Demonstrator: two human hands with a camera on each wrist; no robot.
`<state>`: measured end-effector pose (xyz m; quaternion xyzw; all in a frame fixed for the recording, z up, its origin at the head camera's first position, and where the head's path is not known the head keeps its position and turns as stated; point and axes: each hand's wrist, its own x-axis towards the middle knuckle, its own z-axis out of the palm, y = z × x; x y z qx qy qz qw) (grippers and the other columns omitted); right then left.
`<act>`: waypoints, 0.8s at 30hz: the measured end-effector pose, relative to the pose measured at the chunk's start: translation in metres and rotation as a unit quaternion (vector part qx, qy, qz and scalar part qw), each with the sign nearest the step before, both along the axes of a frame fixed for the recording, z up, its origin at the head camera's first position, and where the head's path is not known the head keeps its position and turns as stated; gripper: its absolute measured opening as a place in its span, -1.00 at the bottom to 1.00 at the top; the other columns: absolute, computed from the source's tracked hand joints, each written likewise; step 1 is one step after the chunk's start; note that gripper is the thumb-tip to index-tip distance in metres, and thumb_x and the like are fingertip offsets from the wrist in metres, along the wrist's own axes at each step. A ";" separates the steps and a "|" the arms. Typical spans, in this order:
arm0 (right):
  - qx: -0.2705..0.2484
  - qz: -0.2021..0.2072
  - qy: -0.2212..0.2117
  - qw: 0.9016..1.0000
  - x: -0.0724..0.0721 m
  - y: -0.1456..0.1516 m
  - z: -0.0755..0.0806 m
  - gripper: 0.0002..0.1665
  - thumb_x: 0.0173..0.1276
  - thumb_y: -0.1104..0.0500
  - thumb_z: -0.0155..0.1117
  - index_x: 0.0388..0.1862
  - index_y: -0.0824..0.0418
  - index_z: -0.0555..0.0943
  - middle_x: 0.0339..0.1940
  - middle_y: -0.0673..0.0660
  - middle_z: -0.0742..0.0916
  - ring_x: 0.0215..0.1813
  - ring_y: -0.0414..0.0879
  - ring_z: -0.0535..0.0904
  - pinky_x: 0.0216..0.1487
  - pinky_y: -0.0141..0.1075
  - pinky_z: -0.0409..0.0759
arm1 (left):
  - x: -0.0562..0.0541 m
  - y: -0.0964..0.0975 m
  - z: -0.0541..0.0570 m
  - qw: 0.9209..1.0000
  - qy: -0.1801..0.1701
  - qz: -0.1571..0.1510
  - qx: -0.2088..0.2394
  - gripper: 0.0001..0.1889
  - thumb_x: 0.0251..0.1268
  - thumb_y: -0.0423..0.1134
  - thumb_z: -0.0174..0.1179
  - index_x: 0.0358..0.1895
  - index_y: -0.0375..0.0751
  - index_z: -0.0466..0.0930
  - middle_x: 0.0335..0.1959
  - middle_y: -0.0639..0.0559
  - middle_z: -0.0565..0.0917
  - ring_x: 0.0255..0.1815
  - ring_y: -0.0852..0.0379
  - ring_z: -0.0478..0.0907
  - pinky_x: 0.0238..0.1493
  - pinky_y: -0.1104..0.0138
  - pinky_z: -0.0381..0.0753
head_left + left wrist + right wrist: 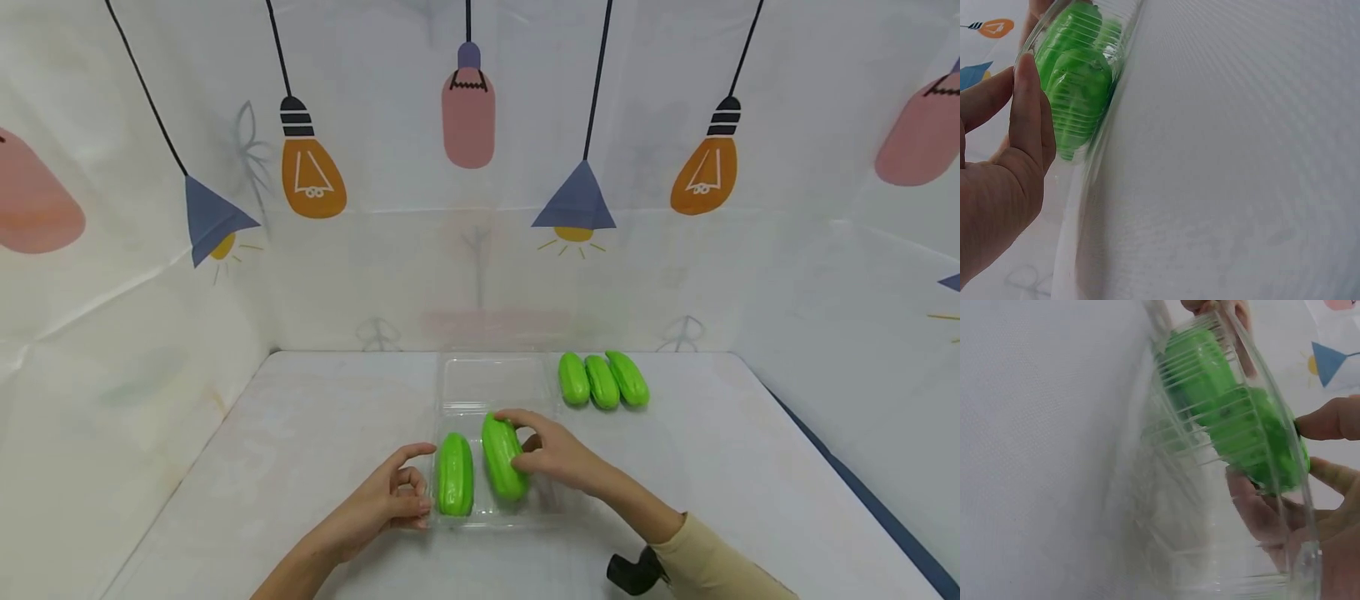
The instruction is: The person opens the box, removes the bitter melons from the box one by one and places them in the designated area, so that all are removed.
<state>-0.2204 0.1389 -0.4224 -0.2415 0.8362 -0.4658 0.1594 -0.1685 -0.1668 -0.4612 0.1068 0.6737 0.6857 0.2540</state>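
The clear box (487, 508) could skid if the cucumber (500, 458) the right hand (557, 452) grips bumps it, the left hand (386, 500) merely touching its edge with relaxed fingers.

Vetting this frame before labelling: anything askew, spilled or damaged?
Nothing looks spilled or damaged. Only mildly askew: the green cucumber in the right hand slants compared with the straighter one in the clear container, probably just from handling. Three outside cucumbers lie side by side.

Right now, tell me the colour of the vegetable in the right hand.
The vegetable is bright green; the head view shows it best.
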 end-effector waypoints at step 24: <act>-0.011 -0.038 0.010 0.999 -0.015 0.028 0.017 -0.20 0.19 0.22 0.24 0.46 -0.09 0.36 0.40 0.04 0.49 -0.11 -0.02 0.60 -0.14 -0.19 0.58 | 0.001 0.001 0.002 1.000 0.002 0.002 -0.004 -0.15 0.27 -0.29 0.32 0.53 -0.09 0.00 -0.27 0.06 0.42 -0.26 0.16 0.60 -0.13 0.24 0.75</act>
